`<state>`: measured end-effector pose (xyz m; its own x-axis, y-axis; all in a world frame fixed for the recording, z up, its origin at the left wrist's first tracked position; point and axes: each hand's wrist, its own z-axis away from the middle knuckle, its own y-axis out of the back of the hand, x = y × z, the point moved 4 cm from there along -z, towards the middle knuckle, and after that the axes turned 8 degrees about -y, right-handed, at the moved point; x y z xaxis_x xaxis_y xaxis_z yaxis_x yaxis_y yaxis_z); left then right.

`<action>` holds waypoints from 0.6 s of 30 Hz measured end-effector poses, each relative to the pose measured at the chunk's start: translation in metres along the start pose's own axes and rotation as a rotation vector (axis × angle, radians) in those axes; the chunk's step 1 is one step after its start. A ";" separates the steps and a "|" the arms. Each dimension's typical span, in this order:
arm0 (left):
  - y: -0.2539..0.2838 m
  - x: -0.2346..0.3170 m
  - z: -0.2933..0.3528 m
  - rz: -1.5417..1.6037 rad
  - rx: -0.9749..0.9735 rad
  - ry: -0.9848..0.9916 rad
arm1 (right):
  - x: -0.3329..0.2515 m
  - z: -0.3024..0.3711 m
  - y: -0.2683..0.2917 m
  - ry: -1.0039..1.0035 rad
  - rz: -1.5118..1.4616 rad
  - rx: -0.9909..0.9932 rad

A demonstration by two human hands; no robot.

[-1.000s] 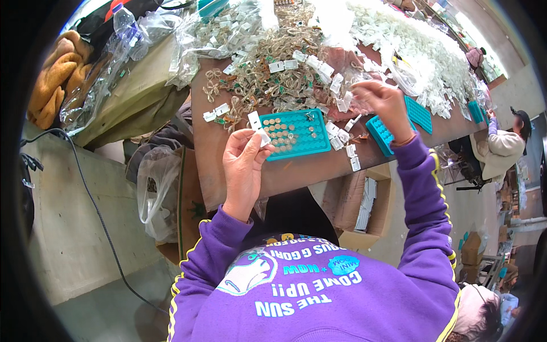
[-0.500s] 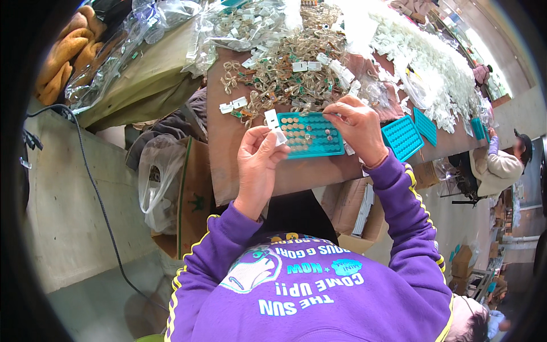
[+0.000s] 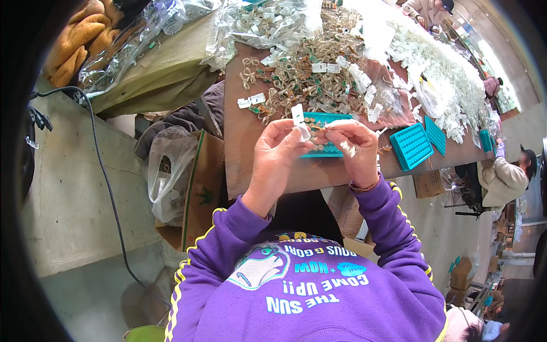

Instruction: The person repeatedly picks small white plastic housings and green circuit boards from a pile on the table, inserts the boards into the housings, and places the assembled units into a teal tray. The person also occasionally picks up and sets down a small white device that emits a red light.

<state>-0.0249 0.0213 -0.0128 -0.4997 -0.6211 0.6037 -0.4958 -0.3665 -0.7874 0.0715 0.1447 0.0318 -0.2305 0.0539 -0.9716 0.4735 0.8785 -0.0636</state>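
My left hand (image 3: 276,162) pinches a small white plastic casing (image 3: 297,114) that stands upright between thumb and fingers. Close beside it, my right hand (image 3: 358,153) is closed on a small coiled wire bundle (image 3: 350,149), whose thin orange-brown end points toward the casing. Behind both hands lies a teal tray (image 3: 336,117) with rows of round wells, some holding small round discs; my hands hide much of it. A large heap of wire bundles (image 3: 310,80) with green and orange bits spreads just beyond the tray.
White casings (image 3: 251,101) lie at the table's left edge. Two more teal trays (image 3: 411,146) sit to the right, near a big pile of white pieces (image 3: 450,85). A cardboard box (image 3: 200,196) with a plastic bag stands below left. Co-workers (image 3: 507,179) are at the right and far side.
My right hand has come from the tray's far right corner toward my left hand and now holds a wire bundle. My left hand still holds the casing. The whole view has shifted slightly.
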 end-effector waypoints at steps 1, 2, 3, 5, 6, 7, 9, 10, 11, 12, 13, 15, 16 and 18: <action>-0.002 0.001 0.000 0.020 -0.002 0.005 | 0.002 0.000 -0.002 -0.026 -0.029 -0.014; -0.004 0.002 -0.001 0.055 0.005 0.023 | 0.005 0.000 -0.004 -0.047 -0.076 -0.032; -0.005 0.002 -0.002 0.093 0.014 0.043 | 0.007 -0.001 -0.007 -0.071 -0.142 -0.051; -0.007 0.004 -0.001 0.114 0.013 0.075 | 0.010 0.000 -0.011 -0.105 -0.201 -0.038; -0.009 0.004 0.000 0.098 0.002 0.090 | 0.012 0.000 -0.012 -0.123 -0.239 -0.030; -0.011 0.005 0.001 0.099 -0.032 0.088 | 0.013 0.000 -0.014 -0.133 -0.269 -0.031; -0.011 0.008 0.001 -0.021 -0.033 0.055 | 0.016 0.000 -0.016 -0.164 -0.325 -0.029; -0.012 0.010 0.002 -0.072 -0.045 0.031 | 0.016 0.001 -0.019 -0.184 -0.360 -0.061; -0.012 0.012 0.002 -0.116 -0.028 -0.010 | 0.016 0.002 -0.021 -0.212 -0.395 -0.088; -0.012 0.015 0.003 -0.160 -0.013 -0.051 | 0.016 0.004 -0.024 -0.235 -0.425 -0.102; -0.011 0.018 0.003 -0.209 0.011 -0.079 | 0.014 0.006 -0.023 -0.233 -0.383 -0.066; -0.008 0.027 0.005 -0.410 0.050 -0.162 | 0.008 0.011 -0.023 -0.209 -0.286 0.009; -0.007 0.032 0.005 -0.495 0.074 -0.207 | 0.000 0.012 -0.018 -0.133 -0.196 0.049; -0.008 0.035 0.005 -0.519 0.073 -0.255 | -0.019 0.016 -0.015 0.148 0.211 0.202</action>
<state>-0.0350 -0.0008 0.0141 -0.0134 -0.4915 0.8708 -0.5755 -0.7083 -0.4087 0.0825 0.1232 0.0479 -0.2235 0.3063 -0.9253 0.6796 0.7295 0.0773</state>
